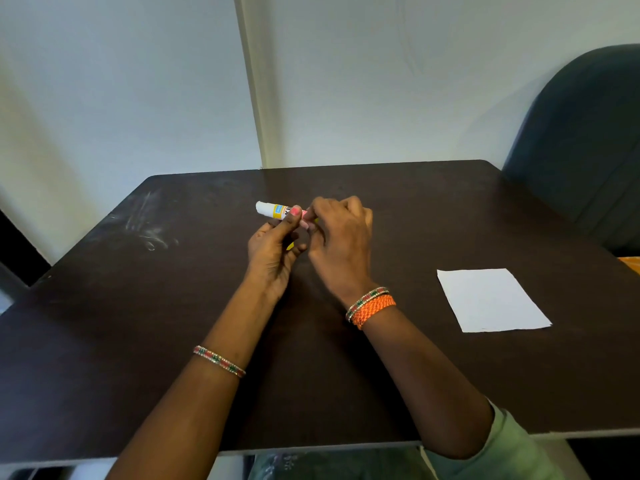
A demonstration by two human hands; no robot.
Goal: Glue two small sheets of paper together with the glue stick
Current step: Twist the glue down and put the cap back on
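Above the middle of the dark table, both hands meet on a glue stick (272, 209) with a white tip end and a yellow label, lying roughly level and pointing left. My left hand (273, 247) pinches its body between thumb and fingers. My right hand (341, 237) grips the stick's right end, which its fingers hide; a bit of yellow shows below. A white sheet of paper (491, 299) lies flat on the table to the right, well apart from both hands. Whether a second sheet lies under it cannot be told.
The dark brown table (138, 341) has pale smears at its left back part. A dark blue chair back (581, 143) stands at the right rear corner. A white wall runs right behind the table. An orange edge (632, 263) shows at the far right.
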